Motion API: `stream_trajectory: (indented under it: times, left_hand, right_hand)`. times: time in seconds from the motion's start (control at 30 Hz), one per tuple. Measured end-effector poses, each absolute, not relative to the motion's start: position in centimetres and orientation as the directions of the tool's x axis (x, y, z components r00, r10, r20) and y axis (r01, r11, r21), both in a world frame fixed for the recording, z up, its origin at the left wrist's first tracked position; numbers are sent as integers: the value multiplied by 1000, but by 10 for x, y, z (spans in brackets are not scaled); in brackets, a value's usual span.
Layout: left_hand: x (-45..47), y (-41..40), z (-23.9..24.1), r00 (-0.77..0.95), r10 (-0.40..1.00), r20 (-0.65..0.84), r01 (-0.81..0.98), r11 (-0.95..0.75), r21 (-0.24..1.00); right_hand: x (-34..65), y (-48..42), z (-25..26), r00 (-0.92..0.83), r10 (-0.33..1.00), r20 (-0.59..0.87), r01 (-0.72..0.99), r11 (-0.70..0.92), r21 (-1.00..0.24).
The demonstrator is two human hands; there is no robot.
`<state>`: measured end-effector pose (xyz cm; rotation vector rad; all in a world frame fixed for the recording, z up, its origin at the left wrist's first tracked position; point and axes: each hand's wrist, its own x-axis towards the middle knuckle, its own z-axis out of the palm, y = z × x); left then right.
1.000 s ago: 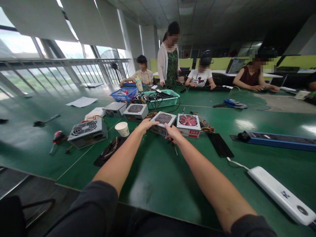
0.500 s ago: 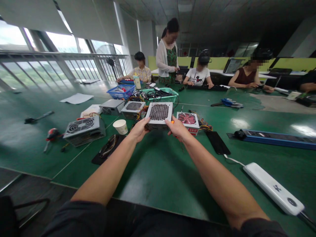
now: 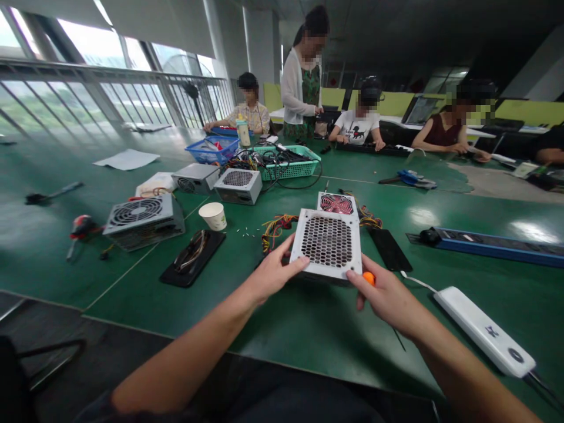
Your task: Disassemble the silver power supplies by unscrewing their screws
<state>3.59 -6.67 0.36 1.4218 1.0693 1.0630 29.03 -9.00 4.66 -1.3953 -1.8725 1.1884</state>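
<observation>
Two neighbours: red-fan unit (image 3: 337,204) just behind, paper cup (image 3: 214,215) leftward. The left grip (image 3: 275,273) and right grip (image 3: 388,296) clasp the grey, honeycomb-grilled power supply (image 3: 328,241); the right also pinches an orange tool (image 3: 369,278).

Green tabletop (image 3: 308,335), paper cup (image 3: 213,216), grey fan-topped power supply (image 3: 143,220), red-fan unit (image 3: 336,203), teal cable basket (image 3: 293,170), white power strip (image 3: 482,330), people seated beyond

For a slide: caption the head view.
Left hand and right hand hold a white power supply at a green table.

Window daylight from left glares on table (image 3: 308,329); edges warp.
</observation>
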Motion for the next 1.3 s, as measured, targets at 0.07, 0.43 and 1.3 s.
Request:
stream_trajectory:
  times: [0.07,0.43,1.3]
  left_hand:
    - [44,-73,-4,238,970,51,138,-86,987]
    - [57,-56,-28,159,987,23,362,-80,929]
    - [-68,-20,29,-349,845,405,836,85,542]
  right_hand:
    - [300,-92,38,-354,923,-152,476,37,-879]
    - [307,-63,17,-332,890,-313,404,-166,-900]
    - [350,-37,10,-265,932,-248,636,-24,-771]
